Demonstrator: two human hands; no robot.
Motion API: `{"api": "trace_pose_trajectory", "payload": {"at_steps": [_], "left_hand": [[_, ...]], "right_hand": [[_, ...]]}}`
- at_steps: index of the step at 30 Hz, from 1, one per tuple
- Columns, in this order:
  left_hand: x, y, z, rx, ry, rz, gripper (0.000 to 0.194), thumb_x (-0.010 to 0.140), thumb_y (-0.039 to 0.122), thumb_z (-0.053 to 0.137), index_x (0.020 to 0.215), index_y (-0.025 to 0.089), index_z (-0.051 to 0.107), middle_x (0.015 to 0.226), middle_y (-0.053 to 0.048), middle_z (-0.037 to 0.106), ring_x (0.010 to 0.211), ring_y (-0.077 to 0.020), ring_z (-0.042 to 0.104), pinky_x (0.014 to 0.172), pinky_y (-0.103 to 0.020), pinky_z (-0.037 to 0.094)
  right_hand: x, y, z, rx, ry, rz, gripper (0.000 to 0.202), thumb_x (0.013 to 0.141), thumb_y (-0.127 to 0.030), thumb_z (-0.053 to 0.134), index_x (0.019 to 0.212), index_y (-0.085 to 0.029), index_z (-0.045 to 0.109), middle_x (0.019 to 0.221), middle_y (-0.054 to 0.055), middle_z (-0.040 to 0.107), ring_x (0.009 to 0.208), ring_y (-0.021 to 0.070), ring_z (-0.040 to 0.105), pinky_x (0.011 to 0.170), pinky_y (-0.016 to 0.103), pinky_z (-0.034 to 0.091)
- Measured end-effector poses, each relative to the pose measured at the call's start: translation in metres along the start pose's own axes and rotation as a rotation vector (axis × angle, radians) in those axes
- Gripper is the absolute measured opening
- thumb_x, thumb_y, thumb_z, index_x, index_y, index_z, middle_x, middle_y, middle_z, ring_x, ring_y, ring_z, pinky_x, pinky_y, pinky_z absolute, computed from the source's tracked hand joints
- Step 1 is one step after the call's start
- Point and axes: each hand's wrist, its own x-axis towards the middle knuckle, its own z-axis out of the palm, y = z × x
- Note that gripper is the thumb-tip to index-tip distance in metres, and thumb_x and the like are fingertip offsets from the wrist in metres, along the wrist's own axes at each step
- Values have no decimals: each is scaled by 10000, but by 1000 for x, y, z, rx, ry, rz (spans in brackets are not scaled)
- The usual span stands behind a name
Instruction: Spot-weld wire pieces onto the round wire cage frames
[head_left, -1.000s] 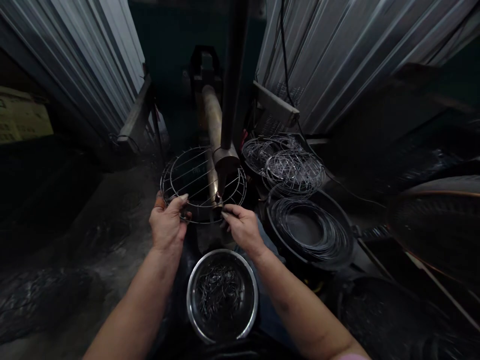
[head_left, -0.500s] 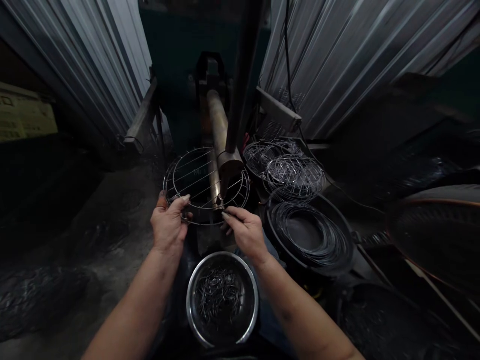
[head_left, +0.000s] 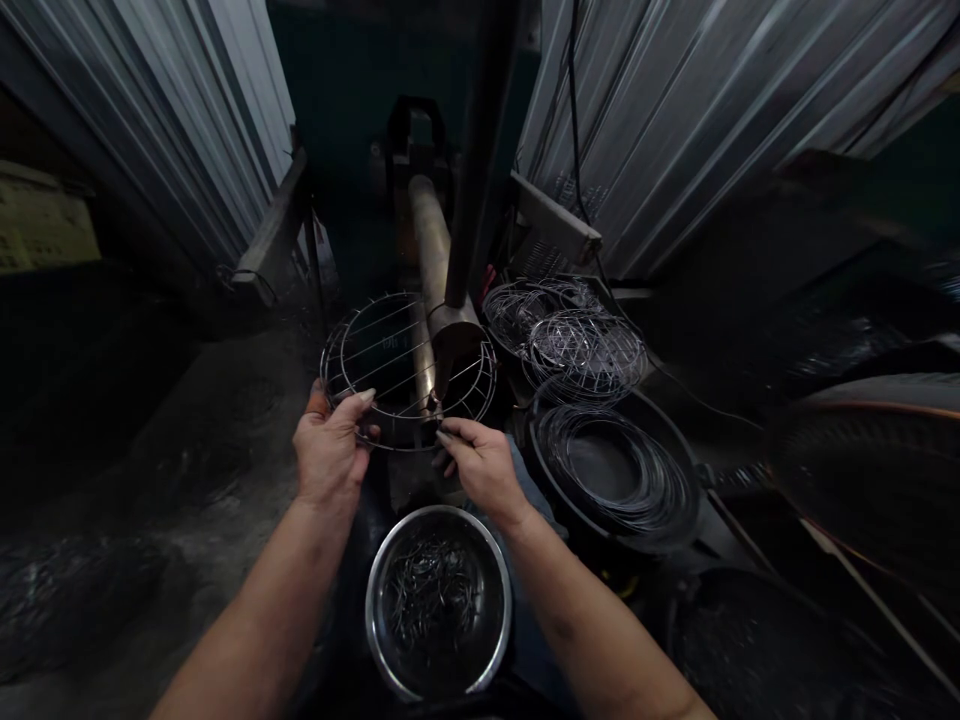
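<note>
A round wire rack (head_left: pixel 381 377), two rings joined by several parallel wires, sits around the lower electrode bar of a spot welder (head_left: pixel 435 240). My left hand (head_left: pixel 330 445) is closed on its near left rim, thumb on top and fingers beneath. My right hand (head_left: pixel 480 465) pinches at the rack's near edge, its fingertips just below the welder's contact point. Whatever is between those fingertips is too small and dark to make out. Below the hands, a shiny metal bowl (head_left: pixel 373 640) holds many short bent wire pieces (head_left: pixel 433 595).
To the right, a dark round tub (head_left: pixel 686 455) holds coiled wire rings (head_left: pixel 615 465). Behind it lies a pile of wire racks (head_left: pixel 585 350). A dark vertical rod (head_left: pixel 480 150) comes down over the welder. Wooden boards (head_left: pixel 274 230) flank it, and a cable (head_left: pixel 574 120) hangs at the right.
The whole view has shifted slightly, with everything a little further left. My right fingertips have drawn slightly down from the contact point. The left hand keeps its hold on the rack.
</note>
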Motion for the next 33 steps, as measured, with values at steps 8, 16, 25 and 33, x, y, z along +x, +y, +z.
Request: {"api": "trace_pose_trajectory", "payload": {"at_steps": [8, 16, 25, 33], "left_hand": [[1, 0, 2, -2, 4, -11, 457, 493, 186, 811, 893, 184, 590, 747, 29, 583, 581, -105, 558, 427, -180, 379], [2, 0, 3, -9, -1, -40, 453, 479, 172, 811, 869, 190, 582, 731, 34, 570, 564, -102, 542, 413, -178, 363], [11, 1, 3, 5, 2, -65, 488, 463, 162, 811, 899, 188, 592, 720, 30, 585, 553, -109, 555, 412, -183, 358], [16, 3, 7, 18, 31, -81, 471, 455, 142, 802, 870, 184, 583, 720, 25, 586, 557, -111, 557, 408, -188, 360]], "right_hand": [[2, -6, 18, 275, 151, 113, 172, 712, -310, 669, 774, -150, 670, 611, -18, 623, 458, 103, 589, 401, 190, 453], [-8, 8, 11, 127, 193, -7, 195, 757, -319, 655, 856, -157, 698, 626, -9, 644, 502, 114, 609, 440, 201, 485], [-6, 7, 13, 112, 177, -20, 203, 759, -320, 656, 870, -156, 698, 618, -11, 644, 482, 111, 604, 447, 208, 487], [1, 2, 14, 118, 175, -9, 214, 733, -325, 655, 851, -151, 699, 601, -16, 628, 474, 108, 591, 430, 201, 474]]}}
